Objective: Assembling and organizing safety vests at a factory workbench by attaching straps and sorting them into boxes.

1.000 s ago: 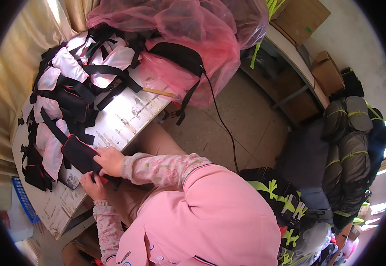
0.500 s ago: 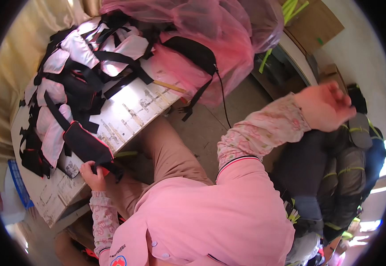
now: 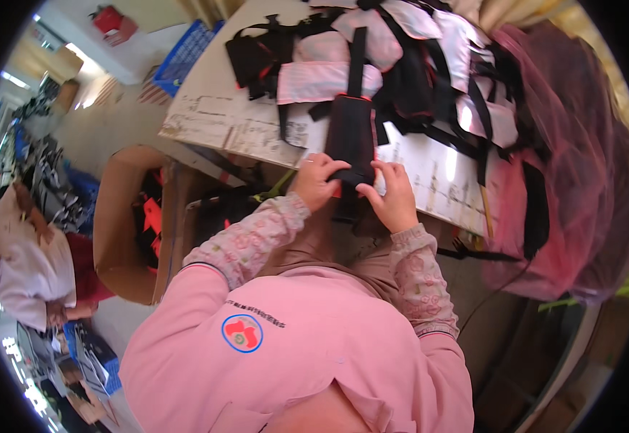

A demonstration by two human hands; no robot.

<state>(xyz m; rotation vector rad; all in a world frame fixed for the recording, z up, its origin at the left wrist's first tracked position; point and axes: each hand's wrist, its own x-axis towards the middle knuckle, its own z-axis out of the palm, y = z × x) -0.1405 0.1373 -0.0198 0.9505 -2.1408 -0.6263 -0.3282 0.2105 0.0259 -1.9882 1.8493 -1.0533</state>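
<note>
A black padded strap piece with red edging [image 3: 352,130] lies over the near edge of the white worktable [image 3: 206,119], its long black webbing running away from me. My left hand [image 3: 317,182] grips the piece's near end, thumb and fingers closed on the left side. Opposite it, my right hand [image 3: 394,193] pinches the same end from the right. A small whitish patch shows between that thumb and forefinger; I cannot make out what it is. Beyond my hands is a heap of similar black pieces with pale pink panels [image 3: 314,81] and straps.
Pink translucent plastic [image 3: 560,144] bulges at the table's right, with a black padded piece [image 3: 536,209] against it. A cardboard box [image 3: 130,224] with black and red pieces stands left of me. Further left are a blue crate [image 3: 188,58] and another person [image 3: 36,252].
The view has swung left. My right hand, raised far out to the right before, is now on the strap piece, which my left hand was holding alone.
</note>
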